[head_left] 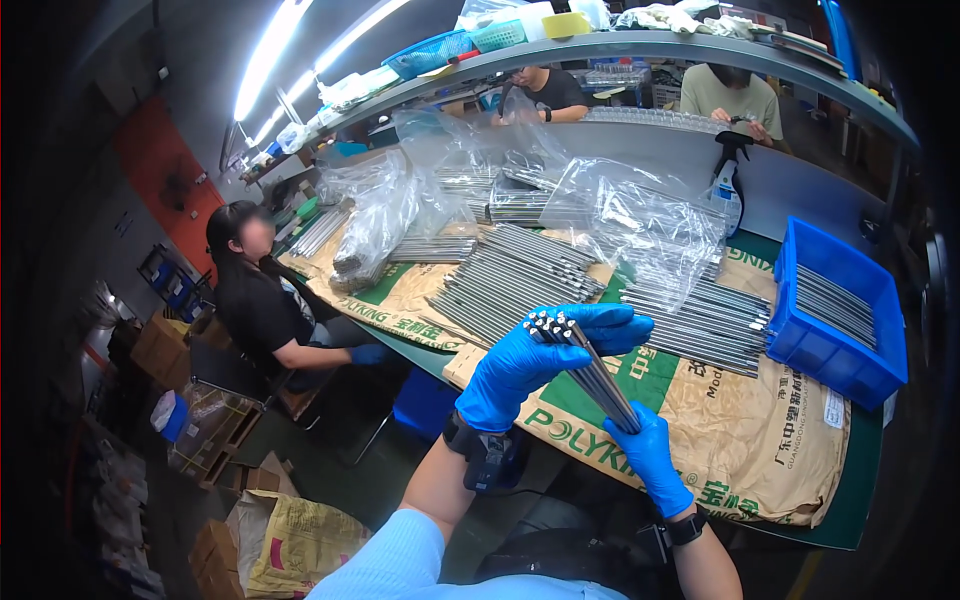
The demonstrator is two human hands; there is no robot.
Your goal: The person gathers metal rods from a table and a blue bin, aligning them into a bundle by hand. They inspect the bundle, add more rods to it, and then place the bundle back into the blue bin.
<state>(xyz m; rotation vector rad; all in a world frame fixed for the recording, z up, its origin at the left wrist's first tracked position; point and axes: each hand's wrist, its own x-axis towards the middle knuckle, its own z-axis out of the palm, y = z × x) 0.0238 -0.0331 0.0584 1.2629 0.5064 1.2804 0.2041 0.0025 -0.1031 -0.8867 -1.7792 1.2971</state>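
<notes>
A bundle of several thin metal rods [603, 388] slants between my two gloved hands, its cut ends facing up at the left. My right hand [645, 455], in a blue glove, is closed round the lower end. The upper end lies in my left hand [515, 375], also blue-gloved, with the thumb across the front and the fingers stretched out behind it. Beneath them, brown printed sacks [800, 440] cover the table. Beyond my hands lie a wide row of loose rods [515, 285] and another row [700, 325] to its right.
A blue bin [835, 365] holding more rods stands at the right. Clear plastic bags [640, 210] lie over rods further back, near a spray bottle [728, 185]. A co-worker [265, 290] sits at the left; two more people work behind the partition. An overhead shelf [640, 42] carries baskets.
</notes>
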